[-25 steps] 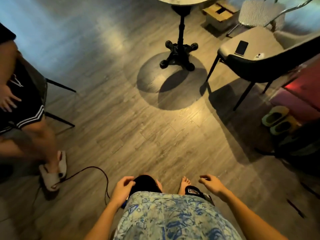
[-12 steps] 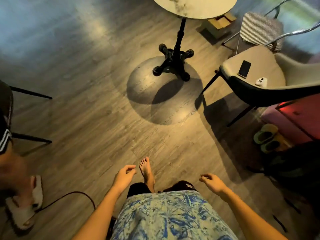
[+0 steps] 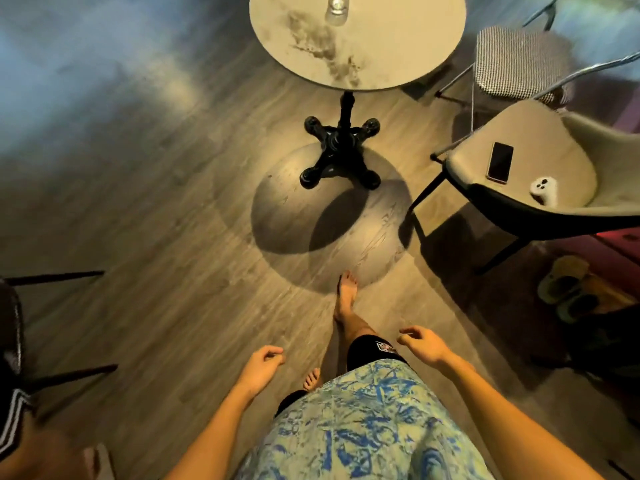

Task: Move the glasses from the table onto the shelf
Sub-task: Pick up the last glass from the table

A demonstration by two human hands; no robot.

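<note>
A round pale marble table [image 3: 381,57] on a black pedestal base [image 3: 341,154] stands ahead at the top of the view. One clear glass [image 3: 336,10] sits on its far part, cut off by the frame edge. My left hand [image 3: 259,368] and my right hand [image 3: 424,346] hang low in front of my body, both empty with fingers loosely curled. They are well short of the table. No shelf shows in the view.
A beige chair [image 3: 540,174] at right carries a phone [image 3: 499,162] and a small white device [image 3: 544,190]. A checkered chair [image 3: 519,60] stands behind it. Green slippers [image 3: 568,289] lie at right. Another seated person's leg [image 3: 45,455] and black chair legs [image 3: 55,275] are at left.
I have stepped toward the table, which now shows its top and a glass. The seated person has slid toward the lower left corner. My hands stay empty.
</note>
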